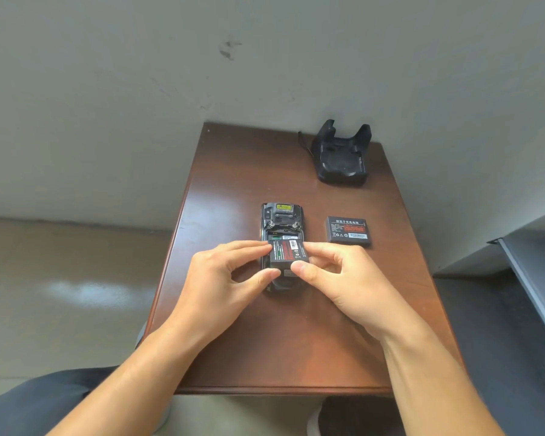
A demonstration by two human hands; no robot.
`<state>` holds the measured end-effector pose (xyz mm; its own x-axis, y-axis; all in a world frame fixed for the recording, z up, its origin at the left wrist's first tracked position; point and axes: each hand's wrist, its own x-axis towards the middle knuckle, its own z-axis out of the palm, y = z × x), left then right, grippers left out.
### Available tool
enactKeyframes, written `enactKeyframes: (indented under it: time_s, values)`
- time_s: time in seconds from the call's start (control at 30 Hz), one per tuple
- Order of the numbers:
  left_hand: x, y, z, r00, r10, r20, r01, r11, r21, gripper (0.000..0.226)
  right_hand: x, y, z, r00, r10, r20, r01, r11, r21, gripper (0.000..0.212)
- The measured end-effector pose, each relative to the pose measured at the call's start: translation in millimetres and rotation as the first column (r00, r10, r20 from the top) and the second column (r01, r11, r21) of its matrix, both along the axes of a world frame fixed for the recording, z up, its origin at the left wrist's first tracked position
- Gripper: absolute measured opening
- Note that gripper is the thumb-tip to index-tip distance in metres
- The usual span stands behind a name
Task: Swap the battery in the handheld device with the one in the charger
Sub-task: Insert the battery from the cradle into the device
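Left hand and right hand pinching flat black rectangular battery with red label, tilted over open-backed black handheld device. Second matching battery flat beside it on glossy brown wooden table; moulded black plastic charger cradle well apart, far corner.

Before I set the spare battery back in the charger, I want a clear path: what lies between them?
In the head view, only bare wooden table lies between the loose battery and the empty charger cradle.

The held battery and both hands cover the middle of the handheld device, the print on the spare battery is too small to read, and the charger hides its cable's near end.
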<state>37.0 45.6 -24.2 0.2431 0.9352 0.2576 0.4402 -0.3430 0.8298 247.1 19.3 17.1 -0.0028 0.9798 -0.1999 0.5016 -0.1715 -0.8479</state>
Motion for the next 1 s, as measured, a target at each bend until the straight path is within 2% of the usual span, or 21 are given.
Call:
enactKeyframes:
  time_s: [0.03, 0.13, 0.27, 0.5, 0.9, 1.0]
  values:
    - [-1, 1, 1, 1.0, -0.005, 0.017, 0.005, 1.0, -0.007, 0.039, -1, 0, -1, 0.998, 0.021, 0.056, -0.022, 1.0, 0.02, 0.03]
    - [-1, 2, -1, 0.997, -0.004, 0.074, 0.008, 0.999, -0.049, 0.039, -2, 1, -5, 0.989, 0.002, 0.15, -0.015, 0.996, 0.088, 0.028]
    - [1, 3, -4, 0.998, -0.004, 0.07, 0.008, 0.998, -0.063, 0.04, -3, 2, -12, 0.97, -0.05, 0.238, 0.025, 0.994, 0.106, 0.049]
    - [2, 7, -7, 1.0, -0.004, 0.012, 0.004, 1.0, -0.006, 0.039, -9, 3, -15, 0.965, -0.107, 0.241, 0.076, 0.988, 0.135, 0.042]
    - [1, 9, -10, 0.998, -0.038, -0.053, 0.038, 0.999, -0.009, 0.044, -6, 3, -19, 0.971, -0.133, 0.196, 0.108, 0.985, 0.137, 0.051]
    - [2, 6, -7, 0.985, -0.034, -0.172, 0.046, 0.997, 0.061, 0.043, -8, 3, -19, 0.971, -0.119, 0.206, 0.089, 0.985, 0.146, 0.051]
